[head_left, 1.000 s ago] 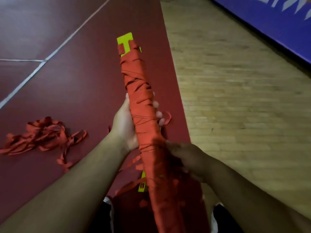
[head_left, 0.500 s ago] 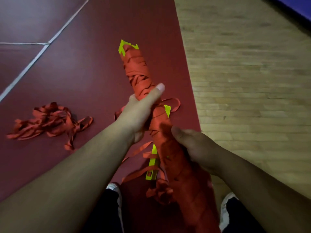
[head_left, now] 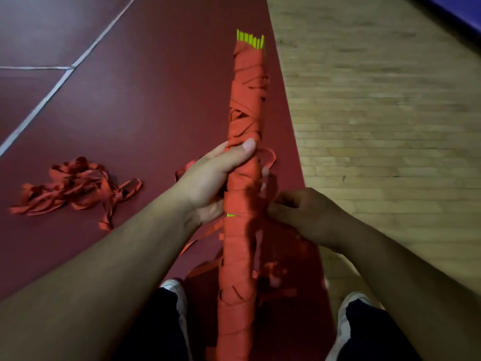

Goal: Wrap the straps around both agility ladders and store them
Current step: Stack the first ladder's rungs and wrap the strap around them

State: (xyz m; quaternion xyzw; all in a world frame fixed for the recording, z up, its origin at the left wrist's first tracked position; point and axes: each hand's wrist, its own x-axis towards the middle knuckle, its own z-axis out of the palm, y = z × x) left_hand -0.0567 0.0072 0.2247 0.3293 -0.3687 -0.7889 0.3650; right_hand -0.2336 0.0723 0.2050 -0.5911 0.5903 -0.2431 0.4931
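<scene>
The long bundle wrapped in orange-red fabric strap (head_left: 247, 100), gripped by the left hand (head_left: 208, 183) and with the right hand (head_left: 307, 214) at its right side, blocks the middle of the dark red sports floor (head_left: 143, 100). A loose heap of orange-red straps (head_left: 78, 186) lies on its left part, and loose strap ends (head_left: 273, 277) hang under the bundle. Room is open between heap and bundle, and on the pale wooden floor (head_left: 377, 126) beyond the right edge.

Woven cloth straps (head_left: 244, 121), matt, above left hand (head_left: 208, 183); yellow-green rungs (head_left: 250, 39) smooth (plastic-looking); wood floor (head_left: 377, 126) beyond right hand (head_left: 307, 217).
</scene>
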